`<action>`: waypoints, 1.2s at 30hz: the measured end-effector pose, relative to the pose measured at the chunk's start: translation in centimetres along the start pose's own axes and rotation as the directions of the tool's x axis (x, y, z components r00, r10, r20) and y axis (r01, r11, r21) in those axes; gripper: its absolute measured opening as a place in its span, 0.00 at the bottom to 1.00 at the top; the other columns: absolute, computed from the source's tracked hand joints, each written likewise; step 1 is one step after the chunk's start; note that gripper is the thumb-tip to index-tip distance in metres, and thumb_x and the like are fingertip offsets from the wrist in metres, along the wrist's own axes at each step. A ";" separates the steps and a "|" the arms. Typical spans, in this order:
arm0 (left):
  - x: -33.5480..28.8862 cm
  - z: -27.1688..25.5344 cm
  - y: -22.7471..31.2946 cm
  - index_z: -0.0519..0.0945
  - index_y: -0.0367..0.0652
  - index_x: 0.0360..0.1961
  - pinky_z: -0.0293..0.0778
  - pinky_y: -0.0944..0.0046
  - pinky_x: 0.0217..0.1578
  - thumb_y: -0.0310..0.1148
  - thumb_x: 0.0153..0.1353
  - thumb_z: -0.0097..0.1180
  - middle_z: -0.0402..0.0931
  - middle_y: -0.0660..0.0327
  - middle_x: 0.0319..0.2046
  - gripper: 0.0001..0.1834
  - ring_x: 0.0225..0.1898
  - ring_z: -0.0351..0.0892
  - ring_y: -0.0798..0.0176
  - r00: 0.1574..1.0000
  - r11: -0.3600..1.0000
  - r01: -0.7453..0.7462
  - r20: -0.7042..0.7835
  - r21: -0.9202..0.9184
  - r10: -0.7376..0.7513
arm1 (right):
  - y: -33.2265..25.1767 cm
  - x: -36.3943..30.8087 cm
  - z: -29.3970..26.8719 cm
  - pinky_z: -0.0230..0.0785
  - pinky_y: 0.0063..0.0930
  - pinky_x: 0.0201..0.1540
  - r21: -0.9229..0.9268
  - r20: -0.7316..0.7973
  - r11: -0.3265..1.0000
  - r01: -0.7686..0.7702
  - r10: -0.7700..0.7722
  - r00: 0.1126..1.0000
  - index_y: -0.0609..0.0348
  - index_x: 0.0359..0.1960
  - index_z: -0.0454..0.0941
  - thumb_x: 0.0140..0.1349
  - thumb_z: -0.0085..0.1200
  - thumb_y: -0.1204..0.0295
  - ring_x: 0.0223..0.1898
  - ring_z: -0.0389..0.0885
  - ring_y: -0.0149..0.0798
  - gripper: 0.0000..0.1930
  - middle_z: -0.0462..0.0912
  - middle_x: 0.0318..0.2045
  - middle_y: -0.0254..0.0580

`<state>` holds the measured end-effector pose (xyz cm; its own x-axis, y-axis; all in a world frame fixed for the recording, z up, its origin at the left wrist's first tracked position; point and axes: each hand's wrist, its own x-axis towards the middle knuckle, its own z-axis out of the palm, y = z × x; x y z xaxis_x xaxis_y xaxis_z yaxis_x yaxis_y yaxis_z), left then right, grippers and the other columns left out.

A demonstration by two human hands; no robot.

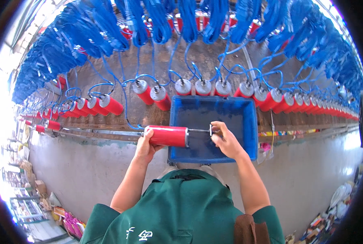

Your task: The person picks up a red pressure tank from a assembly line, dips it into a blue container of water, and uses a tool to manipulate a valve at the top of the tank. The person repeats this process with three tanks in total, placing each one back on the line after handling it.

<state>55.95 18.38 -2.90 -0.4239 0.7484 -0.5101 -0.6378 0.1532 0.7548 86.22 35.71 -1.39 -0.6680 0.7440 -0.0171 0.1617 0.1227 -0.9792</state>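
A red cylinder (167, 136) lies level over the near left part of a blue plastic tub (254, 138). My left hand (144, 147) is closed round its left end, where a blue cable (129, 122) comes in. From the cylinder's grey right end a thin dark rod (198, 130) sticks out to the right. A small pale crosspiece (210, 130) stands upright at the rod's tip. My right hand (227, 141) is at this crosspiece, its thumb and fingers bent around it. The tub's inside looks dark and wet.
Behind the tub, similar red cylinders (160, 97) with grey tops stand in a long row along the worn brown table (120, 77). Blue cables join them to thick hanging coils (159, 24) above. More red cylinders (53, 125) lie at the left. Boxes and bags (69, 219) line the floor's left side.
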 end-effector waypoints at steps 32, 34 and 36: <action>-0.4 0.8 0.5 0.77 0.38 0.61 0.91 0.52 0.42 0.49 0.64 0.70 0.85 0.52 0.51 0.32 0.47 0.90 0.54 0.997 1.000 -0.023 -0.077 -0.002 0.023 | -1.5 0.1 0.9 0.70 0.26 0.24 0.388 0.169 0.780 -0.491 0.463 0.870 0.52 0.68 0.70 0.81 0.49 0.65 0.26 0.79 0.37 0.18 0.84 0.34 0.46; -0.2 0.5 0.1 0.77 0.38 0.61 0.91 0.54 0.41 0.49 0.63 0.71 0.85 0.52 0.51 0.33 0.46 0.90 0.54 0.999 0.998 -0.011 -0.042 -0.066 0.008 | -2.6 -0.4 1.0 0.82 0.34 0.45 -0.477 0.061 0.856 0.199 -0.193 0.979 0.53 0.73 0.66 0.72 0.62 0.66 0.48 0.84 0.47 0.30 0.80 0.54 0.51; 0.0 0.2 -0.1 0.77 0.38 0.60 0.91 0.54 0.40 0.49 0.63 0.71 0.85 0.52 0.51 0.33 0.45 0.90 0.55 1.000 0.996 -0.016 -0.028 -0.084 0.014 | -2.2 0.2 -0.2 0.78 0.38 0.59 -0.568 0.147 0.770 0.291 -0.254 0.956 0.56 0.73 0.67 0.62 0.71 0.71 0.62 0.77 0.53 0.38 0.73 0.63 0.50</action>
<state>56.18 18.48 -2.88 -0.4505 0.7322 -0.5107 -0.6827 0.0861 0.7256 85.89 35.74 0.85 -0.7863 0.5838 0.2024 0.3421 0.6841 -0.6442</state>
